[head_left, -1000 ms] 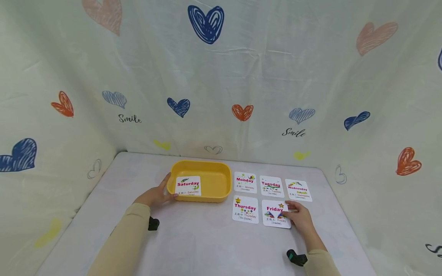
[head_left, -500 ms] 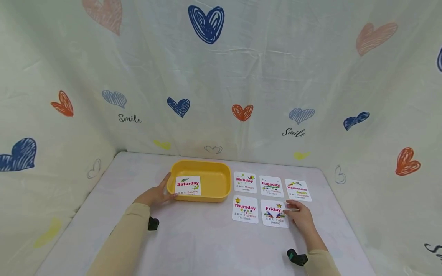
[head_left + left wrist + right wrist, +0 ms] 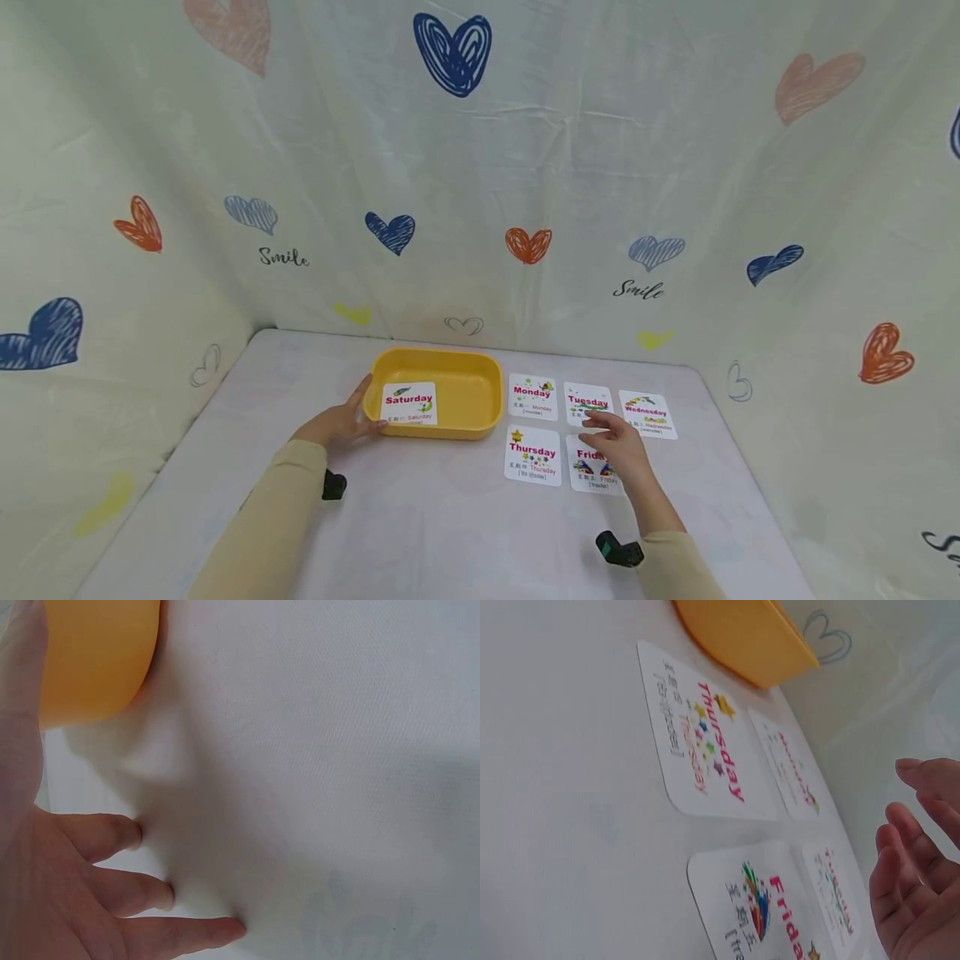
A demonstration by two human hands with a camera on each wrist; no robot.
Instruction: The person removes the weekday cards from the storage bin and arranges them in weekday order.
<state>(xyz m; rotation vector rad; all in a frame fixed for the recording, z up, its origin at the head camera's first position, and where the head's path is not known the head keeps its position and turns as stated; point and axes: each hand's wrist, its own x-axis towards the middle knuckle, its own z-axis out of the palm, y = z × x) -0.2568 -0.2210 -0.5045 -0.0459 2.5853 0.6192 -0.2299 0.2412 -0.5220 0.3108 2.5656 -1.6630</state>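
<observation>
A yellow tray (image 3: pixel 468 408) stands at the back of the table, with the Saturday card (image 3: pixel 408 404) leaning inside its left front. My left hand (image 3: pixel 339 423) touches the tray's left end, thumb along the front side, other fingers spread; in the left wrist view three fingertips meet the table. My right hand (image 3: pixel 621 446) hovers over the Friday card (image 3: pixel 592 479) and partly hides it. Its fingers are loosely bent, with nothing between them in the right wrist view. Around it lie the Thursday card (image 3: pixel 532 456), Monday card (image 3: pixel 532 397), Tuesday card (image 3: pixel 581 400) and Wednesday card (image 3: pixel 648 417).
A white curtain (image 3: pixel 450 167) printed with hearts rises behind and beside the white table (image 3: pixel 450 517). Near each forearm is a black device, one by the left wrist (image 3: pixel 333 485) and one by the right wrist (image 3: pixel 619 550).
My right hand has left the Friday card's right edge and moved left and up over it. That card had shifted slightly left before. The left hand and tray have stayed in place.
</observation>
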